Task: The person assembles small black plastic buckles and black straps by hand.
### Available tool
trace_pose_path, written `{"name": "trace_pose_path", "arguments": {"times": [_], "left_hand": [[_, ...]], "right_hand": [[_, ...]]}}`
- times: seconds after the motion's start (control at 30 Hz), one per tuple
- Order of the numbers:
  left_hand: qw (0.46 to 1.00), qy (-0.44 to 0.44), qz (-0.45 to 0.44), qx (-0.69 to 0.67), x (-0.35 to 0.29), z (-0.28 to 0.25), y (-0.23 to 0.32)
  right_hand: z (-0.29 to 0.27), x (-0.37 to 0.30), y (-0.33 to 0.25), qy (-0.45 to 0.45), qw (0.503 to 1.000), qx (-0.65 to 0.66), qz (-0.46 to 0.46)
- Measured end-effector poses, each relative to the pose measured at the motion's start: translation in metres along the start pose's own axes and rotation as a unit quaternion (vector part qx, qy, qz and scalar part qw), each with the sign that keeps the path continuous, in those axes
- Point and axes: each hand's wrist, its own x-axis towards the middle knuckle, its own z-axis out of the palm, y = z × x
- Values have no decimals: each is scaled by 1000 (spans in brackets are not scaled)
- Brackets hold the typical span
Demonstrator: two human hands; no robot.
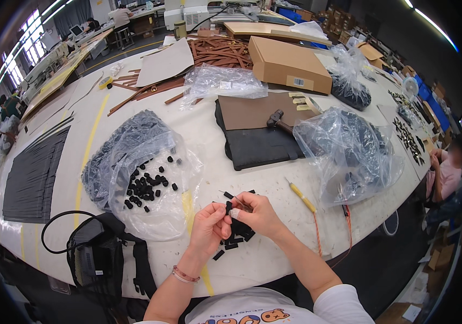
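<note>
Close together over the near middle of the table, my left hand (pixel 212 224) and my right hand (pixel 257 217) meet at a small black piece (pixel 229 206). My left fingertips pinch this piece. Between the right thumb and fingers is what looks like a thin metal tool (pixel 240 202), mostly hidden, its kind unclear. Under and around the hands lies a pile of short black strips (pixel 232 245), partly covered by my fingers. To the left, many small black cylindrical pieces (pixel 145 186) are spilled on a clear plastic bag (pixel 158 221).
A yellow-handled tool (pixel 302 197) with an orange cord lies right of my hands. Beyond are a hammer (pixel 279 121) on dark sheets, a filled clear bag (pixel 344 151) and a cardboard box (pixel 290 63). A black mesh bag (pixel 97 259) sits at the near left edge.
</note>
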Motion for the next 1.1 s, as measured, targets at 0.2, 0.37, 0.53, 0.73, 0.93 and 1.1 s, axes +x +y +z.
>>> {"name": "trace_pose_path", "arguments": {"times": [0.2, 0.37, 0.53, 0.73, 0.93, 1.1], "left_hand": [[989, 57, 46, 127, -1, 0, -6], [768, 119, 331, 535, -2, 2, -23], [689, 95, 424, 580, 0, 1, -22], [947, 69, 159, 271, -2, 4, -10], [993, 6, 4, 119, 0, -1, 1], [992, -8, -14, 122, -1, 4, 3]], "right_hand": [[3, -3, -5, 13, 994, -112, -8], [9, -3, -4, 52, 983, -171, -49], [11, -4, 1, 62, 983, -165, -58], [15, -10, 4, 92, 943, -261, -184], [14, -10, 8, 103, 882, -332, -318], [11, -12, 9, 109, 948, -210, -213]]}}
